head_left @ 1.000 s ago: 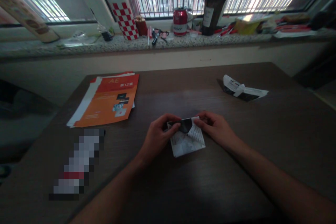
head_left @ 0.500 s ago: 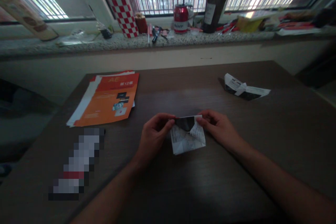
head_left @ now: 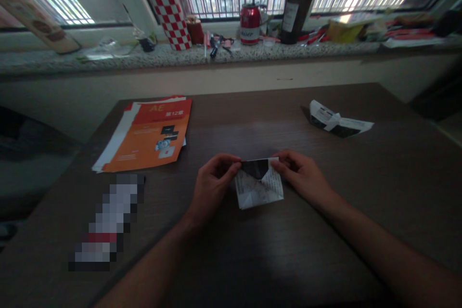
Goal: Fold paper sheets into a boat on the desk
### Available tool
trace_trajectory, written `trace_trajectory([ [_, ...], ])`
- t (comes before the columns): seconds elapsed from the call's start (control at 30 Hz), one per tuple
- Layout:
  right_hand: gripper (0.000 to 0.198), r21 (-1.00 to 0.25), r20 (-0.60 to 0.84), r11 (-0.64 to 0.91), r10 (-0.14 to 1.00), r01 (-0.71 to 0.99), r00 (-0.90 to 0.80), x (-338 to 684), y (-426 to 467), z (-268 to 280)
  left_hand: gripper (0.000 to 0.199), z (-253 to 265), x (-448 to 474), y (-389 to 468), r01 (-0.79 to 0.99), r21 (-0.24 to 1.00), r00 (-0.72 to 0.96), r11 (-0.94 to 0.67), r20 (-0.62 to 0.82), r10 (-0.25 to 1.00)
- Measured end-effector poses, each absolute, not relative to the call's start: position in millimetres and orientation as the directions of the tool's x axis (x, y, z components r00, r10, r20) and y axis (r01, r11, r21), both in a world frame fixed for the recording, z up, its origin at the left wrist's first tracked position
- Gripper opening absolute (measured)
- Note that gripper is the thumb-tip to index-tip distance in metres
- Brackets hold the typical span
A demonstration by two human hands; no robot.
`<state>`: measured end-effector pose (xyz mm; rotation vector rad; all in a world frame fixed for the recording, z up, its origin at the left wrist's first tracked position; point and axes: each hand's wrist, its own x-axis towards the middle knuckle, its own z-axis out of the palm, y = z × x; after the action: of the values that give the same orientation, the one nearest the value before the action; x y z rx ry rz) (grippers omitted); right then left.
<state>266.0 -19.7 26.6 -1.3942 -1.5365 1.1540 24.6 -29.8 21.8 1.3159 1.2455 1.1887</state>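
Over a brown table (head_left: 231,260), a folded printed paper (head_left: 258,190) is held between left hand (head_left: 213,182) and right hand (head_left: 303,173), equally near, nearly closed, its far edge pinched at both ends; beyond, a bow-shaped paper (head_left: 334,121) is seen

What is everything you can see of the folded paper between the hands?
The folded paper looks thin and roughly square, pale with small print, a dark patch at its far edge and creases below. The left hand and right hand grip its far corners, over the brown table; whether it rests there is unclear.
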Motion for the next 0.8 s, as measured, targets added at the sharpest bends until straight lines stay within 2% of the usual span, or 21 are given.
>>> trace_trajectory([
  [0.3,0.027,-0.951,-0.008,0.026,0.994,0.308,-0.109,268.1,-18.7,27.2,0.028,15.7,20.7,-29.1,0.004,1.0,0.053,0.03,-0.03,0.998],
  [0.5,0.027,-0.944,-0.01,0.024,0.995,0.328,-0.101,267.8,-19.4,27.6,0.027,17.2,22.1,-30.4,-0.006,0.995,0.083,0.1,-0.099,0.992],
  [0.8,0.028,-0.955,-0.015,0.018,0.994,0.295,-0.11,267.2,-19.5,25.2,0.024,18.5,22.4,-30.2,0.053,0.995,0.053,0.081,-0.084,0.995],
])
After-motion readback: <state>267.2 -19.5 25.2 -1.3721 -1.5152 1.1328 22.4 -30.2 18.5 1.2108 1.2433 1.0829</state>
